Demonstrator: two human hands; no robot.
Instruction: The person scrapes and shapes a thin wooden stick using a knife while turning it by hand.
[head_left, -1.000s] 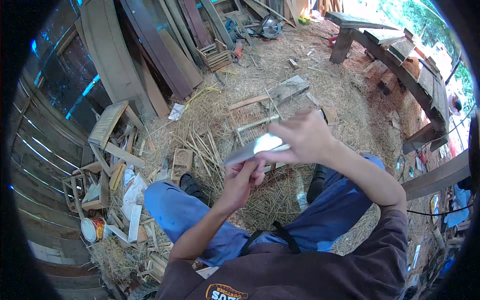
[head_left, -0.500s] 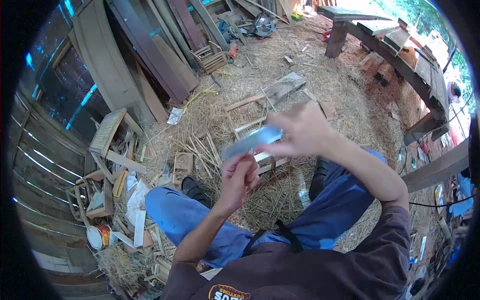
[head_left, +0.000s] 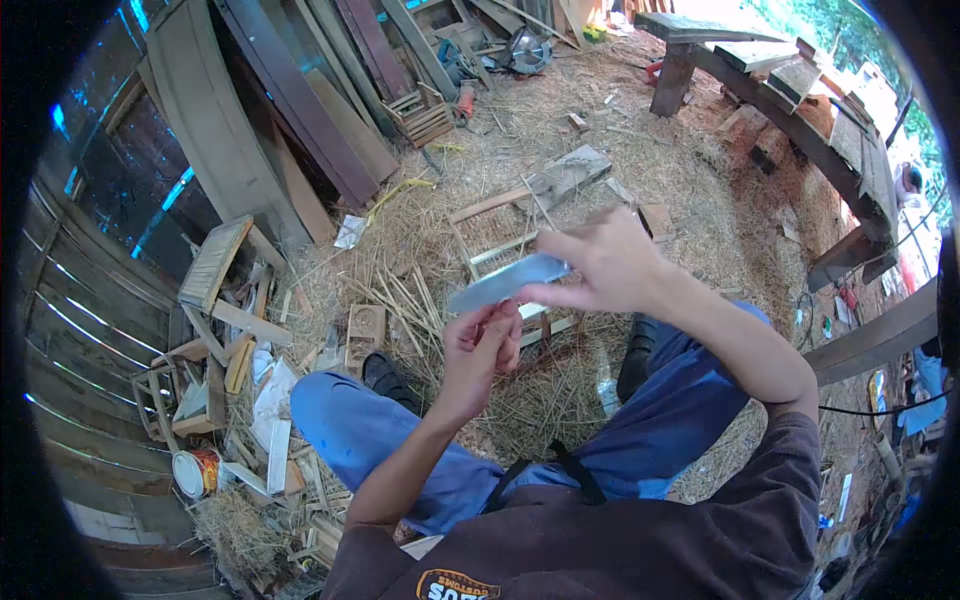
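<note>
My right hand [head_left: 605, 262] is wrapped round the near end of a broad-bladed knife [head_left: 510, 282]; its handle is mostly hidden in my fist. The flat, shiny blade points left and lies just over the fingertips of my left hand [head_left: 480, 350]. My left fingers are curled and pinched together beneath the blade. Whatever they hold is too small to make out. Both hands are raised in front of me, above a light wooden frame [head_left: 488, 252] on the straw-strewn ground.
Thin wooden sticks [head_left: 405, 300] and a wood block [head_left: 366, 330] lie by my left foot. A grey board [head_left: 570, 180] is ahead. A rough workbench [head_left: 770, 85] stands at right. Boards [head_left: 290, 100] lean on the left wall. A circular saw [head_left: 527, 52] sits far back.
The blade, blurred half a second ago, now shows sharply. My right hand has shifted only slightly, and my left hand stays nearly in place.
</note>
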